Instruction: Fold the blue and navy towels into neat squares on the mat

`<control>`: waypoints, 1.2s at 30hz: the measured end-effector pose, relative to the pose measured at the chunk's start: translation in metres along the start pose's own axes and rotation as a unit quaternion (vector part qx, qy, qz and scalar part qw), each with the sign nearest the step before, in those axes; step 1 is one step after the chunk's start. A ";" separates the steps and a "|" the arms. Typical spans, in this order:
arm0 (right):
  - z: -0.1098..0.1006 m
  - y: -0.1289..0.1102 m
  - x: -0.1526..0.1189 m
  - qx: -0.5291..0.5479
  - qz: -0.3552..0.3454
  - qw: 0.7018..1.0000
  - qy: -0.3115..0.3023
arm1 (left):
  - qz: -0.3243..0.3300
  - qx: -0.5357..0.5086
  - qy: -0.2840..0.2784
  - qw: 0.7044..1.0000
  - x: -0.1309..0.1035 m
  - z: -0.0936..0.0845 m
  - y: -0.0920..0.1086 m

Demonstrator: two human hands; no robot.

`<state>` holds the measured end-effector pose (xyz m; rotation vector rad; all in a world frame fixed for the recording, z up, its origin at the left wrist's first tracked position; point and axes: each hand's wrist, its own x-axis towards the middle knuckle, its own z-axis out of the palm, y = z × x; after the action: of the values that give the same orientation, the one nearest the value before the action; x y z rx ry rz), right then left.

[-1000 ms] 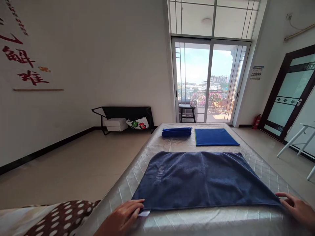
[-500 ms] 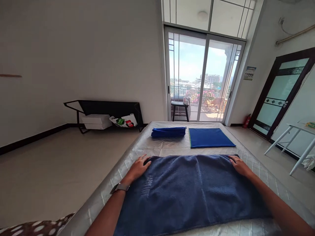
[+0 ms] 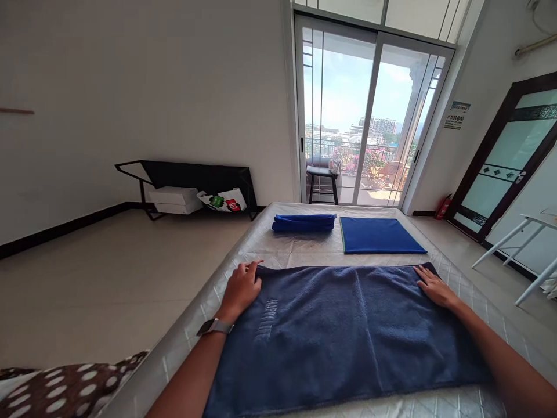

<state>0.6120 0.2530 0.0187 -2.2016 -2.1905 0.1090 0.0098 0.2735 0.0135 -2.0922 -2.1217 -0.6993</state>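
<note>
1. Dark navy terry towel (image 3: 343,331) lies spread flat across the near part of a silver-grey quilted mattress (image 3: 300,255), its long edges running left to right, with faint embossed lettering near its left end.
2. Left hand (image 3: 241,288) rests at the towel's far left corner, fingers loosely curled over the edge and touching the cloth; whether it pinches the fabric cannot be told. A watch sits on that wrist.
3. Right hand (image 3: 435,287) lies flat and open on the far right corner, palm down, gripping nothing.
4. Beyond the towel, well apart from it, a rolled bright blue towel (image 3: 303,223) lies beside a flat folded bright blue towel (image 3: 379,235).
5. A brown polka-dot cloth (image 3: 65,389) shows at the lower left.
</note>
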 end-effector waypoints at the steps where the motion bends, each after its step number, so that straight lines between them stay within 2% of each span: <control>1: -0.001 -0.002 0.000 -0.002 0.013 1.000 0.004 | -0.005 0.023 0.010 1.000 -0.001 -0.002 0.001; 4: -0.002 -0.015 0.000 -0.018 0.051 0.998 0.040 | 0.010 0.044 0.026 0.999 -0.001 -0.008 0.006; 7: 0.002 -0.032 -0.002 -0.029 0.030 0.996 0.077 | 0.059 0.015 0.007 0.998 0.000 -0.007 0.014; 11: 0.006 -0.045 -0.005 -0.015 -0.006 0.999 0.047 | 0.099 0.003 -0.071 0.993 -0.003 0.005 0.020; 14: 0.006 -0.045 -0.005 -0.015 -0.002 0.999 0.030 | 0.095 0.006 -0.144 0.985 -0.005 0.015 0.018; 17: 0.005 -0.044 -0.004 -0.016 0.011 1.000 0.019 | 0.074 0.015 -0.177 0.981 -0.006 0.019 0.014; 21: 0.004 -0.046 -0.003 -0.017 0.015 0.999 0.027 | 0.061 0.037 -0.171 0.983 -0.005 0.021 0.013; 31: -0.004 -0.052 -0.003 -0.047 0.041 0.998 0.018 | 0.092 0.006 -0.128 0.988 -0.006 0.014 0.018; 34: -0.015 -0.080 0.000 -0.076 0.039 0.995 0.053 | 0.096 -0.018 -0.144 0.985 -0.007 0.016 0.021; 36: -0.021 -0.120 0.001 -0.074 -0.001 0.993 0.093 | 0.091 -0.022 -0.160 0.983 -0.008 0.018 0.022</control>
<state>0.4940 0.2556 0.0487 -2.1798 -2.1646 -0.2567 0.0361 0.2722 0.0002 -2.5308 -2.0329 -0.4142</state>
